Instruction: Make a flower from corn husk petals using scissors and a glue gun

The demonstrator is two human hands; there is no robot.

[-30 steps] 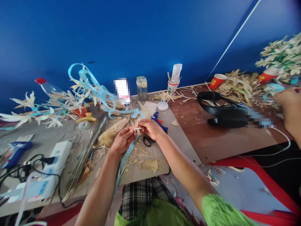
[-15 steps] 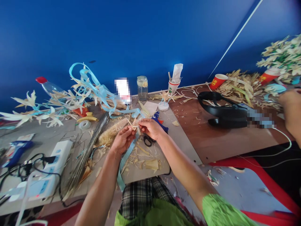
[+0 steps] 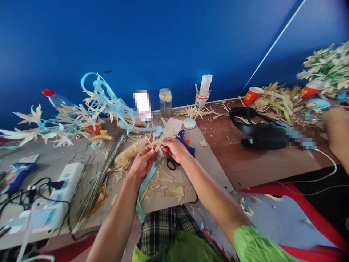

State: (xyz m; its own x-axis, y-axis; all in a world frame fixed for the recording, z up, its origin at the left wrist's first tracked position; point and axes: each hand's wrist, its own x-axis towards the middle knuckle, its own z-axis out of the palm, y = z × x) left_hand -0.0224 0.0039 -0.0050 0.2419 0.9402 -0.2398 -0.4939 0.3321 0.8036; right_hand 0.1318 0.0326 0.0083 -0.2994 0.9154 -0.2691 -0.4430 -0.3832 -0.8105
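Observation:
My left hand (image 3: pixel 144 159) is closed, pinching small pale strips of dried husk (image 3: pixel 157 144) between thumb and fingers. Against it, my right hand (image 3: pixel 175 148) pinches the same husk piece from the other side; the fingertips partly hide it. A light blue ribbon (image 3: pixel 147 185) runs below my hands and over the table's front edge. Just left of my hands lies a dried corn cob (image 3: pixel 128 153). Under my right wrist are black-handled scissors (image 3: pixel 171 163) and a blue glue gun (image 3: pixel 183 141). Husk scraps (image 3: pixel 174 190) lie in front.
Left stand a bundle of thin wires (image 3: pixel 100 182), a white power strip (image 3: pixel 61 193) and husk flowers (image 3: pixel 60 134). A jar (image 3: pixel 165 103) and paper cup (image 3: pixel 201 100) stand behind. To the right lies a black headset (image 3: pixel 259 133); another person's arm (image 3: pixel 336 131) reaches in.
My hands stay in nearly the same place. The husk strips between my fingertips have turned and now fan out a little more. The other person's hand at the right has shifted slightly.

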